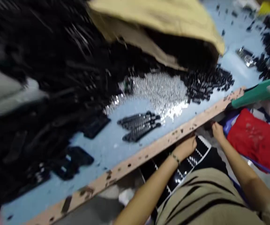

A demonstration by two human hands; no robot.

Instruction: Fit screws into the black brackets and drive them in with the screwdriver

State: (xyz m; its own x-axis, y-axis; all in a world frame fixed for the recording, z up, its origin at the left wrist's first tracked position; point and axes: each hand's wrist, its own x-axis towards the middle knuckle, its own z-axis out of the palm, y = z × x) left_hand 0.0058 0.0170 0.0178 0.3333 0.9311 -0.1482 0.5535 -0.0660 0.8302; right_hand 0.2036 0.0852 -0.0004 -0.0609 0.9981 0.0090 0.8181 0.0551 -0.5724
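Note:
My left hand (187, 146) is closed just below the wooden table edge (149, 150), its fingertips partly hidden. It lies over a black sheet with white dividing lines (184, 168) resting by my lap. My right hand (217, 130) is closed further right, under the same edge, and what its fingers grip is hidden. On the blue tabletop (107, 156) a small fan of slim black parts (138, 125) lies in front of a heap of small shiny metal pieces (160, 90). Motion blurs the picture.
A large pile of black parts (55, 78) fills the left. An open yellow bag (163, 22) lies behind small black pieces (207, 82). A green tool-like object (259, 93) juts over the edge at right, above a red cloth (254, 137) on a purple seat.

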